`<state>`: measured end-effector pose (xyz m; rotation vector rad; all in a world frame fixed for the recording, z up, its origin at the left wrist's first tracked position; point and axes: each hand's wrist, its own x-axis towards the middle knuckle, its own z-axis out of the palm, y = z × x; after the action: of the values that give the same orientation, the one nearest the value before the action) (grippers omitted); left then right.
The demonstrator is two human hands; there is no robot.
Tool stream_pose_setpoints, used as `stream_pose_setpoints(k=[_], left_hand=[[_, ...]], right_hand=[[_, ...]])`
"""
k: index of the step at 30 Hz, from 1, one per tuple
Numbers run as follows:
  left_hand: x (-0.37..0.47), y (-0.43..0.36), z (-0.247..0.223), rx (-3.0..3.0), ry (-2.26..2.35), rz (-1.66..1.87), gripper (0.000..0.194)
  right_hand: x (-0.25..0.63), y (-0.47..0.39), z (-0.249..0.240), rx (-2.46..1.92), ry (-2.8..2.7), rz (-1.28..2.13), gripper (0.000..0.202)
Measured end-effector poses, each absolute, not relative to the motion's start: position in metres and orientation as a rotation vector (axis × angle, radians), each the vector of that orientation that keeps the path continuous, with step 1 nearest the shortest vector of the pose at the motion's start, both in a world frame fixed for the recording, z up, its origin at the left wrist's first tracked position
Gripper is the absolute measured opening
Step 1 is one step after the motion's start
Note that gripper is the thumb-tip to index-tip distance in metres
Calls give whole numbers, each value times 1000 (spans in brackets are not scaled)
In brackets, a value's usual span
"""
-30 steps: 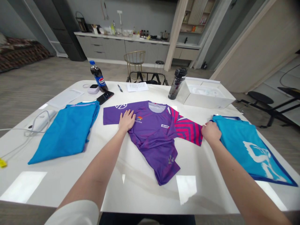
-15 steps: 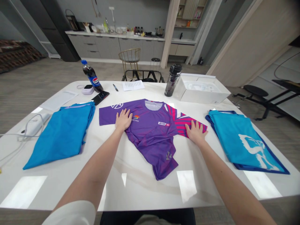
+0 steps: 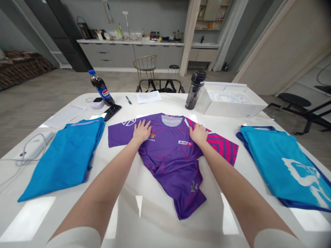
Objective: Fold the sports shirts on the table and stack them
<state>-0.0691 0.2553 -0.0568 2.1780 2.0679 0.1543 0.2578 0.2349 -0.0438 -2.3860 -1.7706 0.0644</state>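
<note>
A purple short-sleeved shirt (image 3: pixel 168 151) lies front up on the white table, its collar away from me. Its right-hand sleeve has pink stripes, and its lower part is bunched and narrowed to a point. My left hand (image 3: pixel 142 131) rests on the shirt's left shoulder area with fingers spread. On the other shoulder, near the striped sleeve, lies my right hand (image 3: pixel 199 133), its fingers slightly bent and apart, pressing on the cloth.
Folded blue cloth (image 3: pixel 67 155) is at the left, folded turquoise cloth (image 3: pixel 279 162) at the right. Behind stand a cola bottle (image 3: pixel 102 88), a dark tumbler (image 3: pixel 195 91) and a white box (image 3: pixel 232 106). A phone (image 3: pixel 112 112), a power strip (image 3: pixel 36 144) and papers (image 3: pixel 149 97) also lie there.
My right hand has moved left from the striped sleeve to the shoulder. My left hand has shifted slightly inward. The striped sleeve now lies more spread, angled downward. The view has shifted a little.
</note>
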Motion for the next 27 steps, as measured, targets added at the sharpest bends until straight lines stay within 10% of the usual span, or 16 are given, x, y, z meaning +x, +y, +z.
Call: stream_pose_setpoints(k=[18,27], left_hand=[[-69,333,-76,1992,2233,345,65],[-66,339,-70,1986,2248,412,66]], right_hand=[[271,384,-70,-2106,-2069,56,40],[244,313,-45,-1913,-2130,2,45]])
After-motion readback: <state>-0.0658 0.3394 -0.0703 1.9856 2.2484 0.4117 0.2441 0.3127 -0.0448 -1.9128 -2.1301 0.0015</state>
